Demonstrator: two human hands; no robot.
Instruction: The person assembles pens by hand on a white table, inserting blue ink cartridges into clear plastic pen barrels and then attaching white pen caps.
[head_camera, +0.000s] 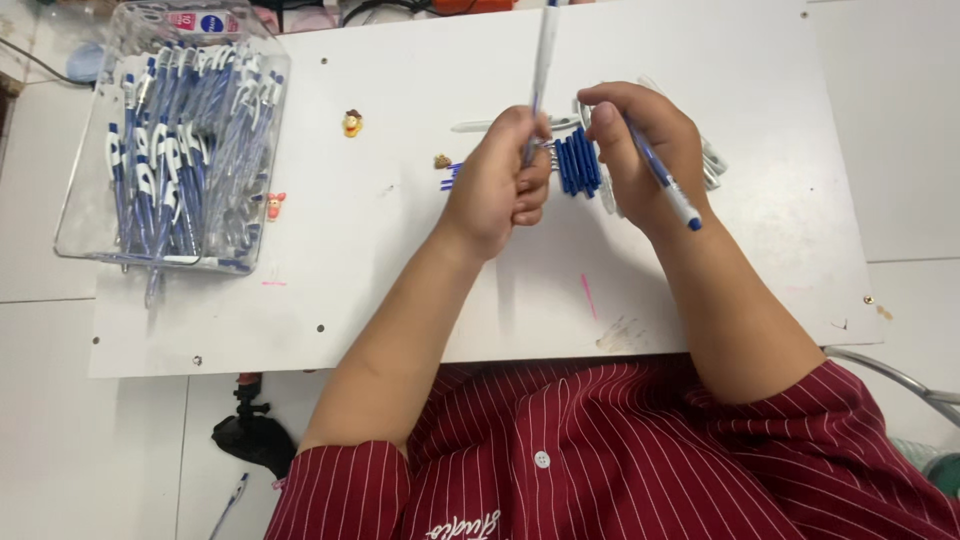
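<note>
Pen barrel (543, 60) upright at board centre, pinched in left hand (495, 185), fingers curled tight round lower end, likely steadying it; top cut off by frame. Right hand (645, 150) closed on blue-white pen (665, 185), tip toward near right. Loose blue parts (578, 165) between hands, partly hidden. Clear bin (75, 215) of pens far left on white board (400, 280)

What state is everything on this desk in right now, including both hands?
left hand: closed around a white pen barrel, held upright
white pen barrel: upright, gripped near its lower end
right hand: closed, holding a blue and white pen
blue and white pen: slanted, tip end sticking out past the wrist
clear plastic box: open, full of blue and white pens
blue pen parts: lying loose in a pile on the board
</note>
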